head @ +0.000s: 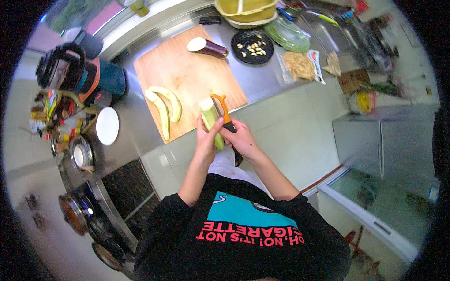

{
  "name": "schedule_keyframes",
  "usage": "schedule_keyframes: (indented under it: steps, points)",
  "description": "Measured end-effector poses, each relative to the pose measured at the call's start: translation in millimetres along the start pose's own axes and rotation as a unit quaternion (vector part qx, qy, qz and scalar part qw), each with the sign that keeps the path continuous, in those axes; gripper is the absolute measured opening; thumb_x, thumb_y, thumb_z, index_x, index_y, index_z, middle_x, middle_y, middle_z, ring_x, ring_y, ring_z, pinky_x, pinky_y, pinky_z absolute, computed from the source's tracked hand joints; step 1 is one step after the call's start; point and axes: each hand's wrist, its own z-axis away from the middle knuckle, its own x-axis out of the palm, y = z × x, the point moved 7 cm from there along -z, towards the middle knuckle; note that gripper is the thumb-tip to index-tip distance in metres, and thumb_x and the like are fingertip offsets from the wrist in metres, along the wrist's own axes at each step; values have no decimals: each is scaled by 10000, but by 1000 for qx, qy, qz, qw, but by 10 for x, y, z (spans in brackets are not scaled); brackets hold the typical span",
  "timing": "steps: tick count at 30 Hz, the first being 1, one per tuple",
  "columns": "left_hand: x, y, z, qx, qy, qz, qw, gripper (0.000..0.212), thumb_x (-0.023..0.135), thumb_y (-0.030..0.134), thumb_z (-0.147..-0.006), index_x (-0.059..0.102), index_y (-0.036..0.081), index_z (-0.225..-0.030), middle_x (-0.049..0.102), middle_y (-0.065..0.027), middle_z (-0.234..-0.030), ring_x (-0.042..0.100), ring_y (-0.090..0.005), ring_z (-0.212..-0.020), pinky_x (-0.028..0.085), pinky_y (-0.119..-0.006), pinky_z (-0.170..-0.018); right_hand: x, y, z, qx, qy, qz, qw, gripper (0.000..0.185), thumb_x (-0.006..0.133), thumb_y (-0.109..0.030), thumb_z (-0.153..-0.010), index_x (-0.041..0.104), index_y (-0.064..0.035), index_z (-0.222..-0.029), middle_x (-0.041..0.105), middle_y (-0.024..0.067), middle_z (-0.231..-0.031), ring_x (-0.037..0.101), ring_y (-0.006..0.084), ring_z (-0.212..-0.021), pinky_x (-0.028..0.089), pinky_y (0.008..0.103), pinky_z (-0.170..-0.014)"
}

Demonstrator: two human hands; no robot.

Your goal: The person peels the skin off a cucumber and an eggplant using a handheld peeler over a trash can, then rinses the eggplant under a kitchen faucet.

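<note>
My left hand [205,135] grips a pale green cut vegetable [209,117], perhaps a cucumber or gourd, over the near edge of a wooden cutting board [190,75]. Its cut end points away from me. Closed around the black grip of an orange peeler [224,107] is my right hand [242,137]; the peeler's blade is beside the vegetable, though contact cannot be told. Two curved, pale peeled pieces [163,109] lie on the board's left part. Near its far right edge rests a cut purple eggplant [208,47], white cut face to the left.
A black plate [252,58] of garlic cloves, a green plastic bag [288,33], an opened food packet [299,66] and yellow basins [246,14] stand right of the board. Leftward are a white plate [107,125], a blue appliance [110,77] and a stove with pans [74,214].
</note>
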Motion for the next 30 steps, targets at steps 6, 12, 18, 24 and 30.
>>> schedule_keyframes:
  steps: [6,12,18,24,30]
  points:
    - [-333,-23,-607,66,115,99,986,397,634,141,-805,377,67,-1099,522,-76,-826,545,-141,-567,457,-266,-421,65,-105,-623,-6,-64,60,996,218,612,-237,-841,582,-49,-948,516,-28,-641,447,50,-487,375,197,-433]
    - [-915,219,-1233,129,290,-258,912,710,727,231,-659,367,-7,-1223,533,-188,-1054,529,-317,-992,426,-385,-859,-242,-371,-863,22,-21,54,998,273,562,-175,-868,552,-32,-1100,593,9,-847,439,30,-531,349,178,-446]
    - [-840,462,-1537,77,302,-565,764,724,716,206,-647,362,23,-1252,477,-186,-1166,481,-341,-1070,418,-432,-873,-940,-589,-979,-6,57,33,998,276,550,-154,-870,540,-42,-1122,602,23,-835,435,35,-517,350,184,-435]
    - [-354,505,-1515,207,270,-738,583,696,705,222,-688,383,89,-1290,444,-152,-1252,428,-302,-1153,413,-451,-883,-1617,-873,-863,-38,110,-24,993,293,557,-147,-869,528,-15,-1129,606,33,-822,436,38,-524,350,185,-452]
    - [1116,398,-1663,257,55,-478,838,414,612,167,-804,507,62,-1191,604,-118,-987,569,-235,-954,443,-325,-810,-2512,-1231,-743,-122,132,-47,983,299,537,-153,-882,503,-7,-1141,589,48,-817,449,59,-528,355,190,-484]
